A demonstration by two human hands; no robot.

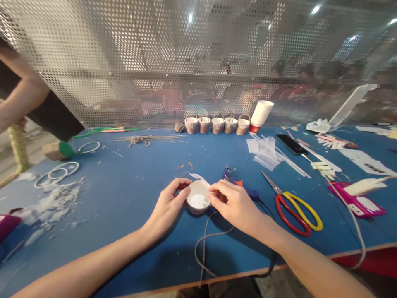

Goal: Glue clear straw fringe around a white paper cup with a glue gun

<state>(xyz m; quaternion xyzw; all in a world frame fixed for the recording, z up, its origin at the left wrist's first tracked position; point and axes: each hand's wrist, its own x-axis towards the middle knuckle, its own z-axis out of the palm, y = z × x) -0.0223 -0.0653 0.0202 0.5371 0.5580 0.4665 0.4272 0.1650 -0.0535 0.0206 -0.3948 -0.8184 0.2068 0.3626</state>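
Note:
A small white paper cup (198, 194), its mouth tilted toward me, is between my hands just above the blue table. My left hand (172, 198) is closed around the cup's left side, thumb at the rim. With fingertips pinched at the right rim, my right hand (231, 200) touches the cup; whether a cord end is also between those fingers is hidden. A thin brown cord (204, 238) trails in loops from below the cup toward the table's front edge. Behind my right hand lies a blue tool with a cable (252, 193), mostly covered, perhaps a glue gun.
Scissors with red and yellow handles (293, 209) lie to the right, near a phone (291, 144) and clear glue sticks (266, 151). Several cups with twine handles (217, 125) and a cup stack (262, 114) line the back. White rings (57, 174) and scraps lie left; a person's arm (23, 89) is beyond.

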